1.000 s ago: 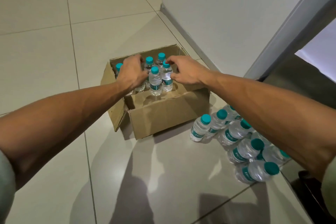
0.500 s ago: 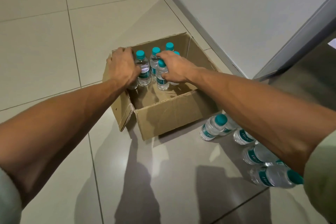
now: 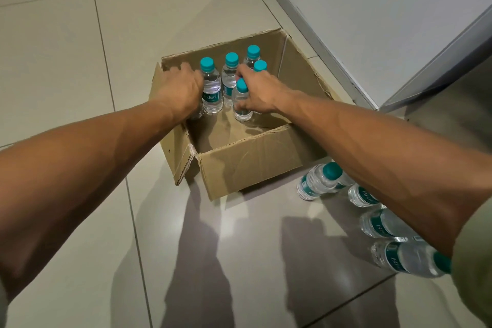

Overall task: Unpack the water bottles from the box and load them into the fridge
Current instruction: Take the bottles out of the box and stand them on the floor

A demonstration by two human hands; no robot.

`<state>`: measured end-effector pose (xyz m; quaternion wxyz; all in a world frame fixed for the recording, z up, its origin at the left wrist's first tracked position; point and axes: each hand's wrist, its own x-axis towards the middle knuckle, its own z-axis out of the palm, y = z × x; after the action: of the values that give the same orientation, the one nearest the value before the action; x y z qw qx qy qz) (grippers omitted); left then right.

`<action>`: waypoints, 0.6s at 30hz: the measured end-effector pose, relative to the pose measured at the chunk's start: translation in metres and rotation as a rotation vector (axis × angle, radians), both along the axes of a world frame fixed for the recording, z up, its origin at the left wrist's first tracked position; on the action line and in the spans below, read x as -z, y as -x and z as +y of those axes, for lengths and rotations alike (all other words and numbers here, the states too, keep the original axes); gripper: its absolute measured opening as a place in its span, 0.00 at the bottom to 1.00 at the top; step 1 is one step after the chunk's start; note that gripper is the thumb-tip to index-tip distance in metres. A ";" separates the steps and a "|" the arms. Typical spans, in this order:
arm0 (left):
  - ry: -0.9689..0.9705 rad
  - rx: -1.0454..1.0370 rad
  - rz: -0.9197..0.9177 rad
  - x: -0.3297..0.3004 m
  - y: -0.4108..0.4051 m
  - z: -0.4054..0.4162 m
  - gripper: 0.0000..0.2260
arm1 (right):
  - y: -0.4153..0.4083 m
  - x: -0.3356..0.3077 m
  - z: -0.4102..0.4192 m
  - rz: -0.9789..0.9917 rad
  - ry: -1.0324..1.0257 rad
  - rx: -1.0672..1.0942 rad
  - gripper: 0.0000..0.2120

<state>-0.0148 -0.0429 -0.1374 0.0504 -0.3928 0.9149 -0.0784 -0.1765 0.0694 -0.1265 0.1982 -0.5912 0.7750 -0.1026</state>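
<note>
Left hand (image 3: pixel 181 93) was in the box (image 3: pixel 247 165), centre frame, fingers curled round a bottle hidden under the palm; only its base showed, so grip can't be confirmed. Right hand (image 3: pixel 259 92) was closed on the front bottle (image 3: pixel 241 104), thumb on its side, fingers wrapped near the neck. Four more teal-capped bottles stood upright in the box's far half, incl. the labelled one (image 3: pixel 211 93) touching the left hand. Other bottles (image 3: pixel 319 181) lay on the floor (image 3: pixel 80 48) at lower right, partly behind the right forearm.
</note>
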 end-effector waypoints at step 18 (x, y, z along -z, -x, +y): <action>-0.410 -0.132 0.308 -0.042 0.005 0.032 0.20 | -0.001 -0.026 0.032 -0.128 0.020 0.090 0.28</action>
<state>-0.0203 -0.0112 -0.0957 -0.0059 -0.4404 0.8810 0.1727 -0.1758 0.1014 -0.1001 0.2366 -0.5499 0.7856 -0.1567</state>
